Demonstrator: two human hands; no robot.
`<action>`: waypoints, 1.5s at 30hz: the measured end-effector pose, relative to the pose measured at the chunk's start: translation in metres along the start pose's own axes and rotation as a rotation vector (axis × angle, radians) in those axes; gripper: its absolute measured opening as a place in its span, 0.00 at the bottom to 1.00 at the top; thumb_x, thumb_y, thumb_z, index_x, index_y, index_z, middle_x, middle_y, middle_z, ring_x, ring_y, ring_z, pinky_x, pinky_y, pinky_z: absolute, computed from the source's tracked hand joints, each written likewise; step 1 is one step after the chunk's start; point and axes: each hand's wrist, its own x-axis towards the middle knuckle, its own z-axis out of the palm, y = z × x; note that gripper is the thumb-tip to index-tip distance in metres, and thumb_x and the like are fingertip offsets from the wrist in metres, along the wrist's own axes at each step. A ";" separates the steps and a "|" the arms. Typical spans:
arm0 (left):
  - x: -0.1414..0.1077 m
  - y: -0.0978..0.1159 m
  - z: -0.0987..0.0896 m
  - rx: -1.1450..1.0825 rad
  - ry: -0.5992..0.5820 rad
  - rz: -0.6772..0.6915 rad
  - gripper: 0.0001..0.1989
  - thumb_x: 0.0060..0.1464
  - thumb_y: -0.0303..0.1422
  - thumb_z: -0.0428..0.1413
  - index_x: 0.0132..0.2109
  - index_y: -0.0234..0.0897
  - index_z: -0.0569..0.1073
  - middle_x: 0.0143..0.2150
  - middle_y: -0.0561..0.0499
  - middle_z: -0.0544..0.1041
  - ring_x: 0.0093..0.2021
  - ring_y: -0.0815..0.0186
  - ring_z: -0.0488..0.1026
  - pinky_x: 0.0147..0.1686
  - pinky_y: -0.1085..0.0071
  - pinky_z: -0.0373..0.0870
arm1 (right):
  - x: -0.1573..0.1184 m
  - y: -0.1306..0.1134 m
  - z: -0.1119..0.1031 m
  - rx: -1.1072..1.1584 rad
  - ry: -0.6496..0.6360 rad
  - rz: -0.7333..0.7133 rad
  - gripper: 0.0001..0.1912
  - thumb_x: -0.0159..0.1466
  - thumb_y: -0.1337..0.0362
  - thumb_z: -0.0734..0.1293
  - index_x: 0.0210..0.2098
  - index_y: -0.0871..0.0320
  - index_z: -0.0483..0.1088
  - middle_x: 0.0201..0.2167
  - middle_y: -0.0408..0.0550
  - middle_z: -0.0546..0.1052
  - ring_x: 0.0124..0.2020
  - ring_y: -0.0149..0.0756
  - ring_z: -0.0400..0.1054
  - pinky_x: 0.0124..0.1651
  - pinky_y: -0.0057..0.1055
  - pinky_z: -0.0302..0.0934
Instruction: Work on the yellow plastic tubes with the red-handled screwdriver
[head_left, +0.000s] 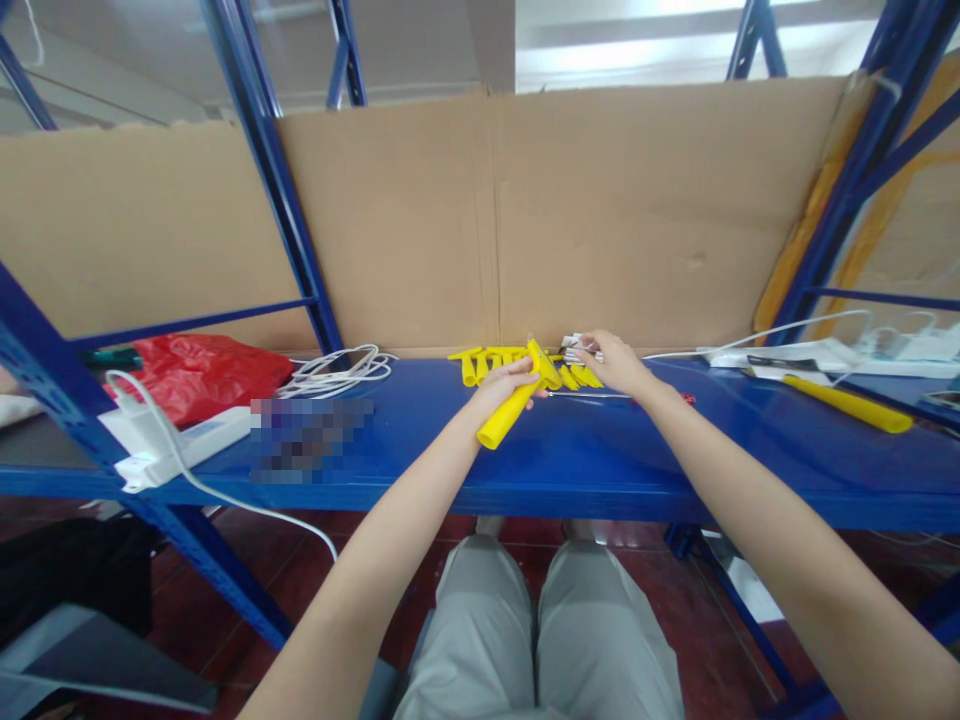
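Note:
My left hand (504,385) is closed round a yellow plastic handle (504,418). The handle has a hollow round end toward me and a wider, wedge-shaped head pointing away. At the back of the blue shelf, my right hand (616,362) has its fingers bent at a small pile of whitish and silvery pieces (576,345); what it grips among them is too small to make out. Several similar yellow handles (471,370) stand in a row left of the held one. Small yellow pieces (581,376) lie beneath my right fingers.
A thin metal rod (589,394) runs behind my right forearm toward a red end (688,398). Farther right lies a yellow-handled tool (847,403) beside a white power strip (810,354). Leftward are coiled white cable (337,372), a red bag (202,375) and another power strip (217,435). Cardboard (600,220) walls the back.

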 end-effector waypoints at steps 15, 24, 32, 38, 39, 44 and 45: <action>0.004 -0.002 -0.002 0.031 0.015 0.022 0.22 0.53 0.20 0.56 0.56 0.34 0.73 0.45 0.43 0.80 0.25 0.71 0.76 0.19 0.80 0.65 | -0.044 0.073 -0.039 -0.151 -0.392 0.362 0.09 0.58 0.58 0.66 0.27 0.55 0.75 0.27 0.49 0.80 0.30 0.38 0.73 0.33 0.31 0.64; 0.005 -0.002 -0.004 0.063 0.011 0.020 0.21 0.54 0.20 0.55 0.55 0.32 0.73 0.46 0.41 0.79 0.25 0.71 0.77 0.19 0.79 0.66 | -0.048 0.073 -0.048 -0.049 -0.474 0.424 0.15 0.53 0.51 0.71 0.23 0.56 0.74 0.26 0.50 0.78 0.29 0.41 0.72 0.34 0.34 0.66; 0.003 -0.001 -0.002 0.086 0.049 -0.010 0.24 0.53 0.19 0.55 0.57 0.34 0.72 0.50 0.41 0.79 0.27 0.71 0.76 0.20 0.79 0.66 | -0.053 0.079 -0.054 -0.008 -0.550 0.322 0.13 0.48 0.51 0.73 0.23 0.54 0.76 0.25 0.48 0.78 0.29 0.42 0.71 0.34 0.36 0.66; 0.001 0.000 -0.001 0.082 0.050 -0.006 0.23 0.53 0.19 0.56 0.57 0.33 0.72 0.49 0.41 0.79 0.27 0.70 0.77 0.19 0.79 0.66 | -0.053 0.079 -0.053 0.018 -0.540 0.260 0.11 0.48 0.53 0.72 0.24 0.53 0.75 0.30 0.48 0.79 0.32 0.43 0.73 0.37 0.36 0.67; 0.001 0.000 -0.001 0.078 0.050 -0.008 0.23 0.53 0.19 0.56 0.57 0.33 0.72 0.49 0.41 0.79 0.27 0.71 0.77 0.19 0.79 0.65 | -0.053 0.078 -0.054 0.019 -0.539 0.266 0.11 0.48 0.53 0.72 0.24 0.54 0.75 0.31 0.49 0.79 0.33 0.43 0.73 0.38 0.36 0.67; 0.002 0.000 -0.001 0.060 0.057 -0.019 0.24 0.52 0.18 0.56 0.56 0.35 0.72 0.48 0.43 0.79 0.26 0.71 0.76 0.18 0.80 0.65 | -0.053 0.076 -0.055 0.019 -0.497 0.285 0.10 0.49 0.56 0.71 0.27 0.54 0.73 0.30 0.48 0.79 0.33 0.42 0.73 0.39 0.36 0.66; 0.003 0.000 -0.001 0.056 0.062 -0.021 0.25 0.52 0.18 0.56 0.57 0.35 0.72 0.48 0.43 0.79 0.26 0.71 0.76 0.18 0.80 0.65 | -0.053 0.076 -0.055 0.021 -0.483 0.283 0.10 0.49 0.56 0.71 0.28 0.54 0.72 0.29 0.47 0.79 0.32 0.41 0.72 0.38 0.35 0.66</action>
